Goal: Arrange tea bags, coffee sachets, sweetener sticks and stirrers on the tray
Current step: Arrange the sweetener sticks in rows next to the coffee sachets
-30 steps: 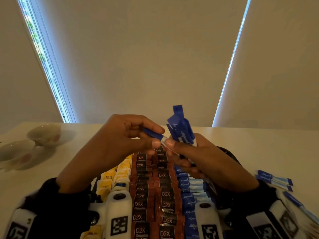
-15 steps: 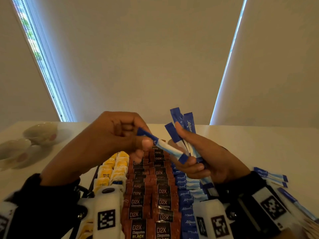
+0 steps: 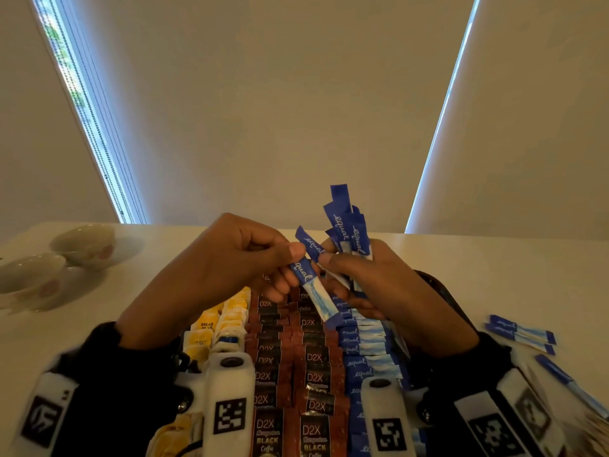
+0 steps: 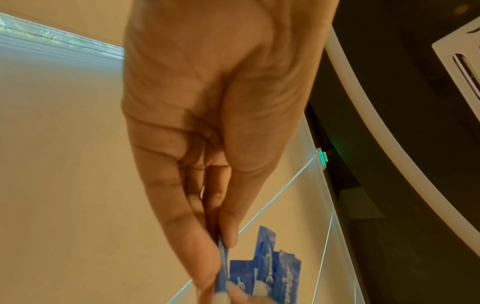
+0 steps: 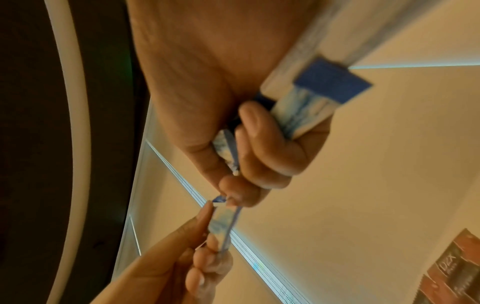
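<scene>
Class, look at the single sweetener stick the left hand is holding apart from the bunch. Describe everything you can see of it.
The single sweetener stick is a narrow paper-like sachet, dark blue at the ends with white "equal" script and pale blue-white in the middle. It slants, upper end away from the camera, above the rows on the tray. The left hand pinches its upper part between thumb and fingers; the right hand, which grips a bunch of like sticks, touches it with its thumb tip. Its lower end hangs free.

Glossy foil coffee sachets [image 3: 313, 379]; matt paper sweetener sticks [image 3: 342, 225].
</scene>
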`<state>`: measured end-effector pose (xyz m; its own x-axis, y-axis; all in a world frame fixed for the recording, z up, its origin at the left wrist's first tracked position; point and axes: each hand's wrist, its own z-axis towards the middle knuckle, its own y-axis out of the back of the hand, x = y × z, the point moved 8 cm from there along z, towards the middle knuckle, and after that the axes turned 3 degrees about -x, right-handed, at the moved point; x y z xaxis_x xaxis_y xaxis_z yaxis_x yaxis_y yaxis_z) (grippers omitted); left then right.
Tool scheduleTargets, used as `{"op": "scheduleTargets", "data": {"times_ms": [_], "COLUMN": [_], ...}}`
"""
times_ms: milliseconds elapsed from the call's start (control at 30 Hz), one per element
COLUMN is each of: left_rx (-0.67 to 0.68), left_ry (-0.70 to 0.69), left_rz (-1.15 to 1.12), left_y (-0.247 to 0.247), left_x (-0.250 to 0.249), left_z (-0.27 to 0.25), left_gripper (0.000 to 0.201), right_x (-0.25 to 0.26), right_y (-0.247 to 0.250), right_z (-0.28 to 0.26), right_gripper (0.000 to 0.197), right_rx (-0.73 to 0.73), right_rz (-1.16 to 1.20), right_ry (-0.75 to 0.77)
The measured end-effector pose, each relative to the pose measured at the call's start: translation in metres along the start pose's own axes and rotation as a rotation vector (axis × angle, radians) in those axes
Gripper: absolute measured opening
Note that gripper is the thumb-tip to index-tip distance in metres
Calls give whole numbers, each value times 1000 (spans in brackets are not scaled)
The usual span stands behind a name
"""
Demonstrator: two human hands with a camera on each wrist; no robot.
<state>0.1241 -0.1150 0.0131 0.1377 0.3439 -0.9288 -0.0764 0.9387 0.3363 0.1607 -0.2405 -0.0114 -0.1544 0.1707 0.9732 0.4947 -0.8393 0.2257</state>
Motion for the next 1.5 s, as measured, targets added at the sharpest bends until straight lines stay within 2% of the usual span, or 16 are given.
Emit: {"op": "scheduleTargets", "data": {"times_ms": [200,367,433,567,667,1033,1233,1333,1500], "left_rx": [-114,-256,-301,-451,-527,-493,-501,-535,-561], "left_ry": [-21,-91,-127,-219,-259,-221,-251,-291,-349], "left_rz": [-60,-67,-49,-24,-48,-144,-100,-77,-50], "left_y": [10,13,14,29,38,37,37,41,42], "left_x": [-1,-2,-4,-7,-6,-1,1,0,-5], "left_z": [0,1,1,-1,-4,-1,0,0,-2], "left_gripper": [22,20,19,14,14,10,11,11,11], "right_x": [5,2,4,4,1,2,7,4,0], "right_y": [5,7,6,14,20,17,13,10,8], "right_z": [1,1,0,-1,0,2,1,0,-2], "right_gripper": [11,12,13,27,18,19,22,19,31], "right_rx": [-52,-135,-122,-123,-158,-172,-145,-117,-107], "right_rz": [-84,-178,-142,8,143,28,-74,-25,95], "right_ry": [128,136,121,99,96,152,184,145,77]}}
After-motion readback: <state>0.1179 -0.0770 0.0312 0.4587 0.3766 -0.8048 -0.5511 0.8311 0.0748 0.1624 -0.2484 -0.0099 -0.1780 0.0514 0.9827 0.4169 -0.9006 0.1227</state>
